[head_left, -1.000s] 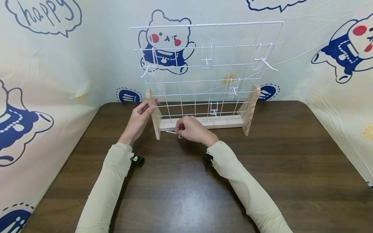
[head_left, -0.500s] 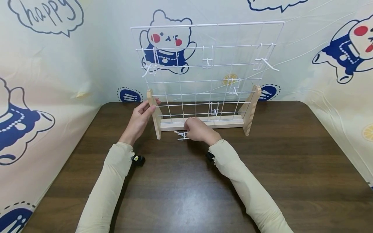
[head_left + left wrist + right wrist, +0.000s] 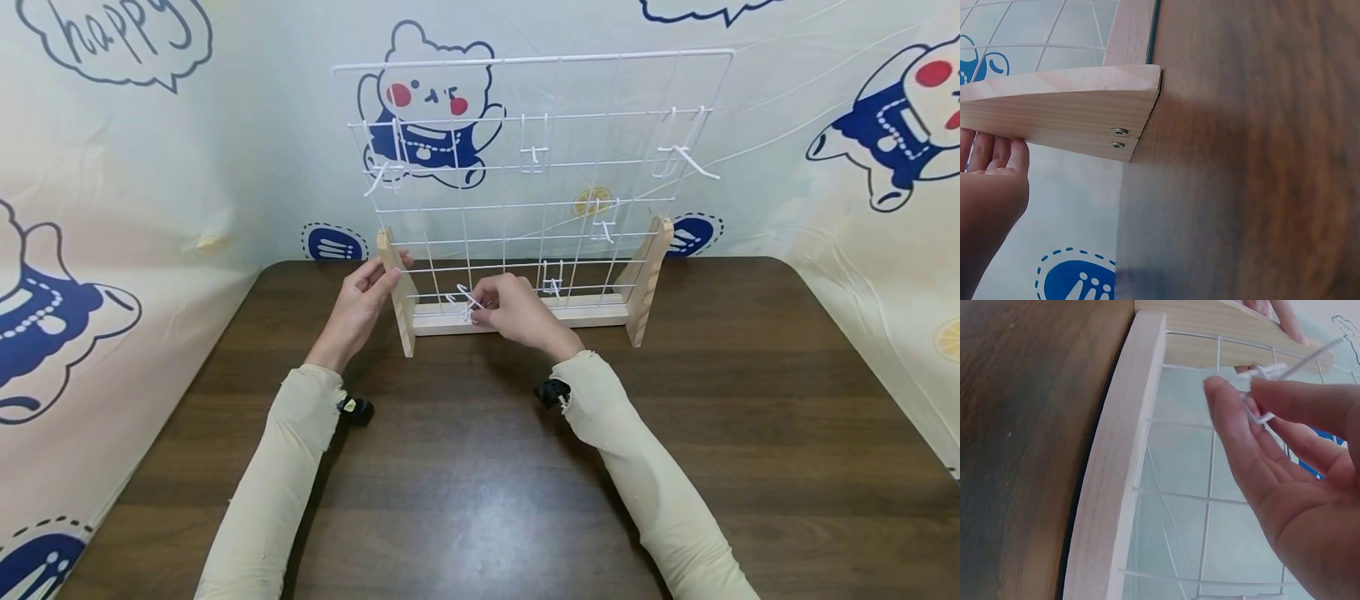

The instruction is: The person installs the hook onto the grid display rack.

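Note:
A white wire grid [image 3: 532, 59] stands upright in a pale wooden base [image 3: 581, 317] on the brown table. My left hand [image 3: 352, 308] holds the left wooden side panel [image 3: 402, 315], thumb in front and fingers behind it. The left wrist view shows fingertips against the panel [image 3: 1066, 112] near two screws. Between thumb and fingertips, my right hand [image 3: 521, 312] pinches a white wire hook [image 3: 467, 297], just in front of the grid's lower left. In the right wrist view, the hook's prong [image 3: 1315, 357] sticks out past the thumb; fingers partly hide its frame.
Several other white hooks hang on the grid, among them one at the upper right [image 3: 693, 162], one at the upper middle [image 3: 534, 156] and one low down [image 3: 552, 286]. A printed cloth [image 3: 247, 150] hangs close behind the table [image 3: 480, 467].
My right hand first drew the hook rightward, low in front of the base, and turned it. Then it lifted the hook to the grid's lower rows. My left hand stays on the panel.

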Motion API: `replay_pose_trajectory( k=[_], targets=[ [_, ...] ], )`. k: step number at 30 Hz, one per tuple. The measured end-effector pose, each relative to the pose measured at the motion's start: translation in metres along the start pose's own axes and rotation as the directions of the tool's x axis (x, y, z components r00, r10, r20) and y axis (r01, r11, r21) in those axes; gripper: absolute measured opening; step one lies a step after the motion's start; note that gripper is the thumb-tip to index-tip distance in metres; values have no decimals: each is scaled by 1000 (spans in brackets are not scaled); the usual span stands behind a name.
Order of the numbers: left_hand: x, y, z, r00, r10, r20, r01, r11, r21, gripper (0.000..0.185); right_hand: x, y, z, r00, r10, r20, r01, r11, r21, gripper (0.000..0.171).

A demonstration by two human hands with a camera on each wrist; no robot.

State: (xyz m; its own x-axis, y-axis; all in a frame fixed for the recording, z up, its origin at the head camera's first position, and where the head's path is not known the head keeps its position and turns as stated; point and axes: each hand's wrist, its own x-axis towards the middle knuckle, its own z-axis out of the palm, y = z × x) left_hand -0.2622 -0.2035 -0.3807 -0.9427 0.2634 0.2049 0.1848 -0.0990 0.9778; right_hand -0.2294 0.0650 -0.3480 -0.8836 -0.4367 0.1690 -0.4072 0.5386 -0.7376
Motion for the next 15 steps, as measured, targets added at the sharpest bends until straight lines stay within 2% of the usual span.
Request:
replay_pose_trajectory(
  k=[3,8,12,15],
  targets=[
    [-3,7,4,1000,-2,-1,2,1000,-1,50,0,-1,-1,999,-17,-31,18,999,47,3],
    [-6,12,7,1000,-3,-1,3,1000,-7,50,1,-1,-1,993,-46,-111,53,997,59,5],
    [-6,11,6,1000,-3,-1,3,1000,-12,49,1,-1,0,983,-68,-172,78,995,54,5],
    [-2,3,2,1000,2,-9,-2,1000,-20,48,1,-2,0,979,-66,-195,84,993,87,4]
  ],
)
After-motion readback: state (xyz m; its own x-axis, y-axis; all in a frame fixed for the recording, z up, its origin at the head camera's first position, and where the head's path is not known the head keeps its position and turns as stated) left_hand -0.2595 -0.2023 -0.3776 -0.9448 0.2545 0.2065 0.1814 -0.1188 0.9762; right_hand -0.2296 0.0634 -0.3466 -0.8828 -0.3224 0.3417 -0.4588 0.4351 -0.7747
